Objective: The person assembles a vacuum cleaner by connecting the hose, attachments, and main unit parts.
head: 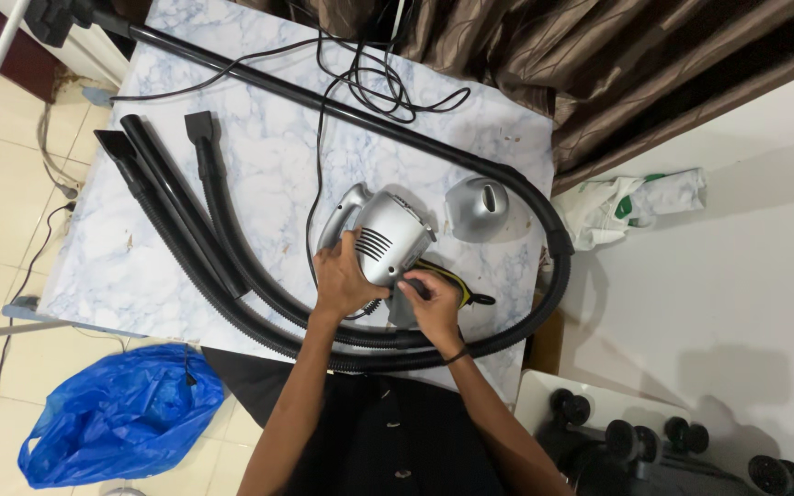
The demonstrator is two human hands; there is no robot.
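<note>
A silver handheld vacuum body [386, 237] lies on the marble-patterned table [268, 156]. My left hand [342, 278] rests on its lower left side and steadies it. At the vacuum's lower end, my right hand [432, 308] grips a grey part with a yellow rim [452, 276]. A separate silver dome-shaped cover [477, 208] lies just to the right. A black ribbed hose [232, 303] curves beneath both hands.
Black tubes and nozzles [167, 184] lie on the table's left. A long black pipe [323, 101] and a tangled black cord [369, 83] cross the top. A blue plastic bag [112, 422] sits on the floor, brown curtains [618, 55] hang behind, and wheeled luggage [673, 450] stands lower right.
</note>
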